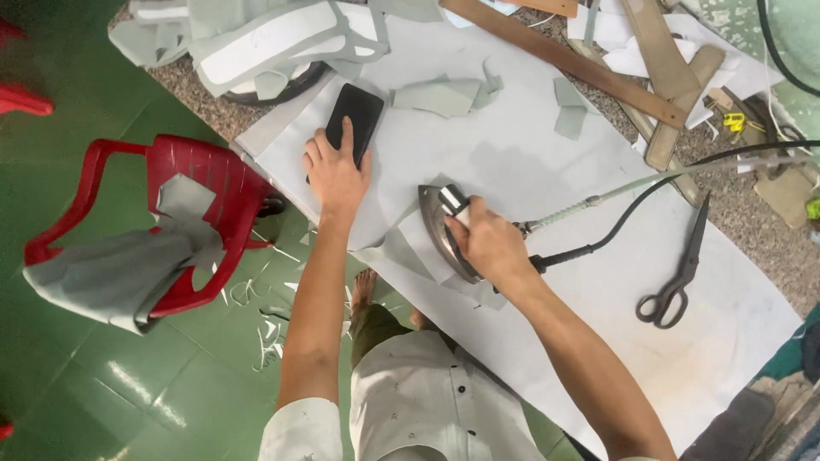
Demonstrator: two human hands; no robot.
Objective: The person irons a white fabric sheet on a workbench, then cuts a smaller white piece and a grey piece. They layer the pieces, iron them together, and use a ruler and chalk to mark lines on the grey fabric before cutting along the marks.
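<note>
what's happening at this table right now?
A person stands at a white cloth-covered table. Their right hand grips the handle of an electric iron, which is pressed on a pale grey fabric piece. Their left hand rests on a black smartphone lying flat on the cloth. Black scissors lie to the right, grey fabric offcuts and wooden rulers further back. A red plastic chair draped with grey fabric stands on the green floor.

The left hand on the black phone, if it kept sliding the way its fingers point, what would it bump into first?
Probably the pile of grey cut pieces at the table's far edge. The left hand lies on the phone, fingers pointing there, though heights are hard to judge.
</note>
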